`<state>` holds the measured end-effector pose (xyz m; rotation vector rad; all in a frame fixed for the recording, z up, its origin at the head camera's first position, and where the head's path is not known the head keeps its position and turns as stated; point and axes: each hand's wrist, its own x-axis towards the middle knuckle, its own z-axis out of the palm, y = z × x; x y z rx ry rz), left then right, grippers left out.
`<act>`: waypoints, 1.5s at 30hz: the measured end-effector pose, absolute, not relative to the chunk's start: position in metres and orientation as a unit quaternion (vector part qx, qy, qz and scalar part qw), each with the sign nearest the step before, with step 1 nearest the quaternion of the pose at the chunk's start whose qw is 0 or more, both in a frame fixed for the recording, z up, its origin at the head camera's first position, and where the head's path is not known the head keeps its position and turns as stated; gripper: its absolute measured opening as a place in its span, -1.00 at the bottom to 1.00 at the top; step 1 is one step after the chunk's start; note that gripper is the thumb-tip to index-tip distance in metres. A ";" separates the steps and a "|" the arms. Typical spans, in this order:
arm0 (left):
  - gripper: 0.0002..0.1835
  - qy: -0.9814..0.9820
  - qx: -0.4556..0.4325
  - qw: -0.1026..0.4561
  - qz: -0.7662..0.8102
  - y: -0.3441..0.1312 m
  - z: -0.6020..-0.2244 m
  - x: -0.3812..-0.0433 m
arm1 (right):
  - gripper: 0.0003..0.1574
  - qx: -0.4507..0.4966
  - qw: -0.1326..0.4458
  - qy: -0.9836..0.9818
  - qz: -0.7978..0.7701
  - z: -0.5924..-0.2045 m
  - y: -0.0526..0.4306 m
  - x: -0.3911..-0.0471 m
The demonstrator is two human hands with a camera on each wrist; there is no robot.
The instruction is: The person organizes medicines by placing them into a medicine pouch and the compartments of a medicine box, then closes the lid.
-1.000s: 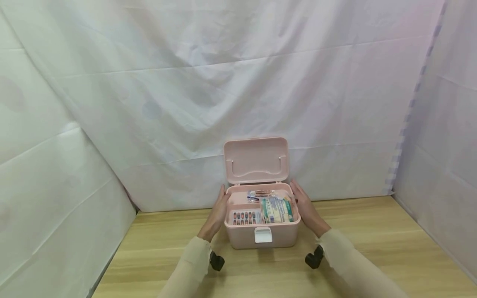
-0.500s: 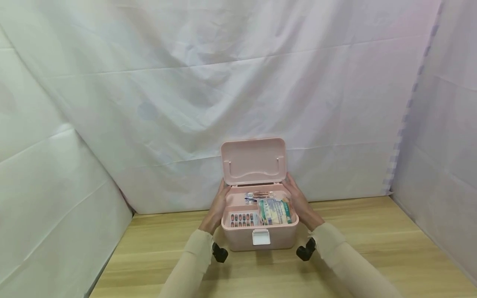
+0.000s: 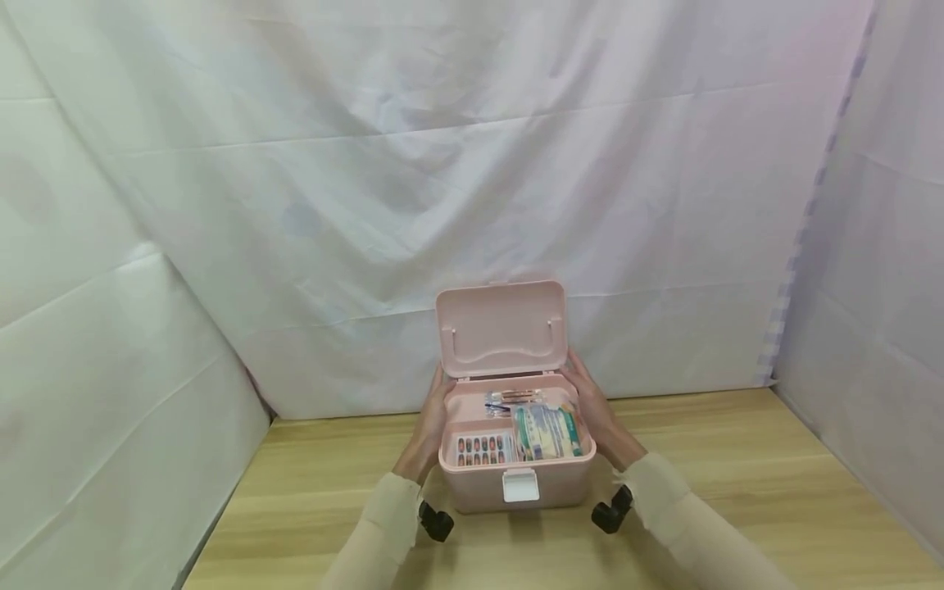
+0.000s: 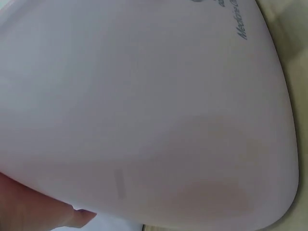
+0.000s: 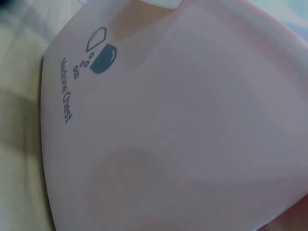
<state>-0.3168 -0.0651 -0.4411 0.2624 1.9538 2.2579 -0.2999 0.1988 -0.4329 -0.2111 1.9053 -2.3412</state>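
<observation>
A pink plastic medicine box (image 3: 475, 490) stands on the table with its lid (image 3: 503, 328) raised and a white latch (image 3: 520, 485) at the front. My left hand (image 3: 430, 422) grips its left side, and my right hand (image 3: 599, 414) holds the right side; both reach round the rear corners. In the left wrist view, a finger (image 4: 36, 207) passes behind the box's back edge. "Medicine Chest" lettering (image 5: 66, 91) shows in the right wrist view. Inside are a blister pack of capsules (image 3: 481, 449), a green-and-white packet (image 3: 548, 432) and several thin clear-wrapped sticks (image 3: 509, 400).
The box is on a wood-grain table (image 3: 317, 492). White cloth hangs behind it as a back wall (image 3: 332, 246), with more cloth walls on the left (image 3: 111, 369) and right (image 3: 863, 328). A black wrist camera (image 3: 436, 522) is on the left wrist, another (image 3: 611, 510) on the right.
The box has come slightly toward me, between both hands. My right hand has moved in against the right side, farther round the rear corner. The lid stays raised.
</observation>
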 end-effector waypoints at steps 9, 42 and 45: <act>-0.32 0.633 0.081 0.078 0.766 -0.074 -0.439 -0.289 | -0.15 -0.064 0.030 0.682 -0.728 -0.435 0.190 -0.271; -0.34 0.672 0.089 0.035 0.734 -0.076 -0.445 -0.248 | -0.11 -0.062 0.004 0.699 -0.712 -0.441 0.189 -0.228; -0.38 0.663 0.099 0.031 0.741 -0.077 -0.446 -0.250 | -0.15 -0.072 -0.006 0.704 -0.706 -0.442 0.189 -0.228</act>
